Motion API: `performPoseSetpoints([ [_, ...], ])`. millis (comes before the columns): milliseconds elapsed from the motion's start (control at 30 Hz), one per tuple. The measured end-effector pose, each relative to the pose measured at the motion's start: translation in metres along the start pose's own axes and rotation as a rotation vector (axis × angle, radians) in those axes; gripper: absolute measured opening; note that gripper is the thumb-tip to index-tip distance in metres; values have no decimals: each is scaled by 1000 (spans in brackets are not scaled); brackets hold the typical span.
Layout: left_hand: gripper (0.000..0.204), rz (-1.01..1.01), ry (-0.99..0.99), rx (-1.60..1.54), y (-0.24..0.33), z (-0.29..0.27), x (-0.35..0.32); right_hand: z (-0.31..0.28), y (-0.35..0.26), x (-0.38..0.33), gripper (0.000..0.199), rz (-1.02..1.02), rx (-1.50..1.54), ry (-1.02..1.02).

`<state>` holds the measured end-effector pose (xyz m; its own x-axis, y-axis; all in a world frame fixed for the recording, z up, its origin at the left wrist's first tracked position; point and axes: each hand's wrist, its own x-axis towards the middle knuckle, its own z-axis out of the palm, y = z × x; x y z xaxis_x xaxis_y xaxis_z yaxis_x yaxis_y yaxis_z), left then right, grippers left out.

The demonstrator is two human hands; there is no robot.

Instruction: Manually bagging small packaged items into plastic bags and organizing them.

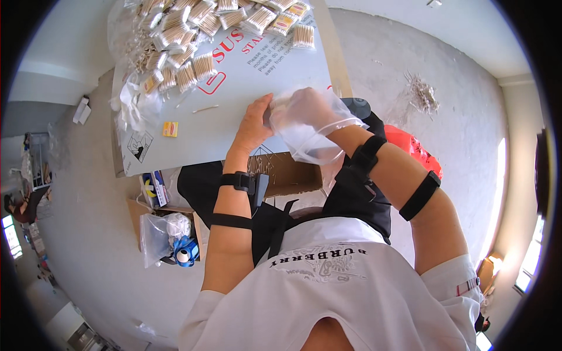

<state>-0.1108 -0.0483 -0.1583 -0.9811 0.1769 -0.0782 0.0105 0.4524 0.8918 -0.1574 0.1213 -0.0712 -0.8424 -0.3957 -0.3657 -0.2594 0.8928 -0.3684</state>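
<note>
My left hand [253,124] pinches the clear bag [310,147] at its left end; inside is my right hand [307,109], its grip unclear.

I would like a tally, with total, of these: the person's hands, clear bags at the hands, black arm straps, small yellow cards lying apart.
Left hand and right hand: 2
Clear bag at the hands: 1
Black arm straps: 4
Yellow card lying apart: 1
Total: 8

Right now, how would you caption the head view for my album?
Right hand inside a translucent plastic bag, left hand at its side, cotton-swab packs heaped farther up the gray tabletop.
</note>
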Motion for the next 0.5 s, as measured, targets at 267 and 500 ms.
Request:
performPoseSetpoints([
  [267,87,106,-89,5,7,-8,-7,23,5,-4,41,-34,431,250],
  [500,70,290,48,377,21,3,5,46,36,19,19,-359,-428,97],
])
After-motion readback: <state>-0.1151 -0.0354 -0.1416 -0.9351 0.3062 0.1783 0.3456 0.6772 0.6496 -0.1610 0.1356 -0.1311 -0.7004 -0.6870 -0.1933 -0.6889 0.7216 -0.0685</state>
